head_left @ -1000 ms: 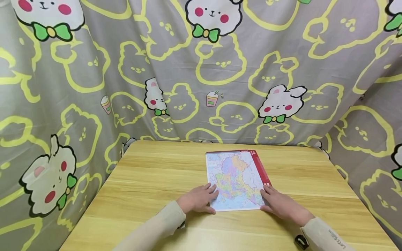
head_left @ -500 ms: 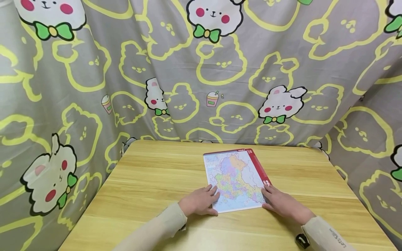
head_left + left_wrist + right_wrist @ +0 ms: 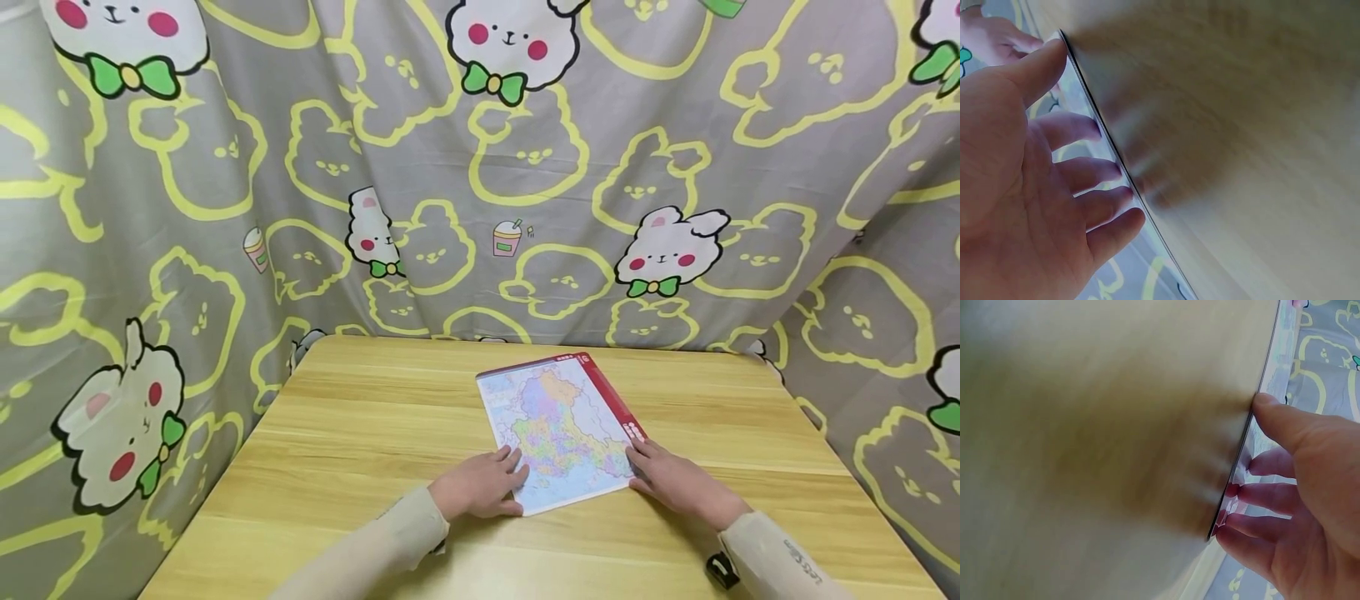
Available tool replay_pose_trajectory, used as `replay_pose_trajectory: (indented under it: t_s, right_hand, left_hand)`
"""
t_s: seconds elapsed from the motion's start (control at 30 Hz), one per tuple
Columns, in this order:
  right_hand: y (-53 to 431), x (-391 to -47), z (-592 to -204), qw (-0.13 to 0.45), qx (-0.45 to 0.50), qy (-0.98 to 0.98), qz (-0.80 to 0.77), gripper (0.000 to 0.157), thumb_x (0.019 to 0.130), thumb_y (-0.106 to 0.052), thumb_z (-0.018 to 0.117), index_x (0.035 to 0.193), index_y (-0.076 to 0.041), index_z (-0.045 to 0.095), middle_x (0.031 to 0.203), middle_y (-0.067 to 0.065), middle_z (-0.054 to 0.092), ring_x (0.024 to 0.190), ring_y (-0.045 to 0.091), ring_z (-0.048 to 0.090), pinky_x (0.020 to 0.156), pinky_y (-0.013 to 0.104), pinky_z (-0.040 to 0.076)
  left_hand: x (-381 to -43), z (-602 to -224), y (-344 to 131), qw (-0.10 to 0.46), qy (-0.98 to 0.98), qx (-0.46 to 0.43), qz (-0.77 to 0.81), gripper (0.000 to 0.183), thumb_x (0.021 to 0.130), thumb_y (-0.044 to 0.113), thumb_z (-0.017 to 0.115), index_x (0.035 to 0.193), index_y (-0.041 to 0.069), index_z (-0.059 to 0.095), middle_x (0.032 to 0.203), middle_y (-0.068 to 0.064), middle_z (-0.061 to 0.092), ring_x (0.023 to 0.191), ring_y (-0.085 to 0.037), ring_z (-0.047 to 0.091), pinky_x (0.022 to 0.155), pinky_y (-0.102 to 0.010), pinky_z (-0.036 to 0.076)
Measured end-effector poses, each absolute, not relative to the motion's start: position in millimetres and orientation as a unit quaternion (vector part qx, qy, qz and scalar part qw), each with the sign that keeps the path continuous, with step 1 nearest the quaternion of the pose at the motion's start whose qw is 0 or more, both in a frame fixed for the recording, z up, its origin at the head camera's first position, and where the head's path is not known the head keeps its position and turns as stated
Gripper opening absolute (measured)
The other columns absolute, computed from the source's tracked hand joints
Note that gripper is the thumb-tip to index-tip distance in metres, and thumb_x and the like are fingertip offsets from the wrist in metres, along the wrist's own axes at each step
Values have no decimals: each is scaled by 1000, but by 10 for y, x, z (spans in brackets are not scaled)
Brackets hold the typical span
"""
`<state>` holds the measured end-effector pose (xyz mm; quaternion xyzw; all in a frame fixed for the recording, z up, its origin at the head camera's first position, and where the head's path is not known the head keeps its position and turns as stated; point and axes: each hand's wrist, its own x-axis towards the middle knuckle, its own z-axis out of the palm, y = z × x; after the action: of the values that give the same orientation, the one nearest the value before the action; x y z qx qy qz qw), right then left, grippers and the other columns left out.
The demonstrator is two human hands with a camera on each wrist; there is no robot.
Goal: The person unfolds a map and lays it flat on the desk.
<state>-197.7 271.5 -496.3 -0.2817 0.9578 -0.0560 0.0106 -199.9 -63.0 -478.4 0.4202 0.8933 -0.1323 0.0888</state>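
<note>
A thin rectangular map sheet [image 3: 562, 429] lies at an angle on the wooden table, with a pastel map, pale blue areas and a red band along its right side. My left hand [image 3: 482, 485] rests at its lower left edge, fingers over the rim and thumb at the near corner. At the lower right edge, my right hand [image 3: 681, 482] touches the sheet with its fingertips. In the left wrist view, the fingertips of the left hand [image 3: 1047, 169] line up along the sheet's edge. The right hand [image 3: 1310, 487] similarly meets the edge with thumb and fingers, loosely bent.
The wooden table [image 3: 360, 417] extends around the sheet on all sides. Behind and beside it hangs a grey curtain [image 3: 420, 150] with cartoon prints. A small black item [image 3: 722, 571] sits at the right wrist by the sleeve.
The map sheet has turned counterclockwise: its far end has swung left and its near left corner has come closer. Both hands have stayed at its edges, the left shifting slightly right and nearer.
</note>
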Motion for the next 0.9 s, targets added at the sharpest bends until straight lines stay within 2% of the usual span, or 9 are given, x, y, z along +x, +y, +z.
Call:
replay_pose_trajectory:
  t_s: [0.9]
  right_hand:
    - [2827, -2181, -4985, -19, -283, 958, -48, 47, 90, -20, 64, 124, 11, 54, 127, 32, 50, 115, 47, 49, 89, 55, 44]
  left_hand:
    - [-1904, -4771, -542, 97, 889, 429, -124, 63, 95, 56, 39, 148, 21, 34, 152, -8, 29, 139, -20, 27, 108, -28, 29]
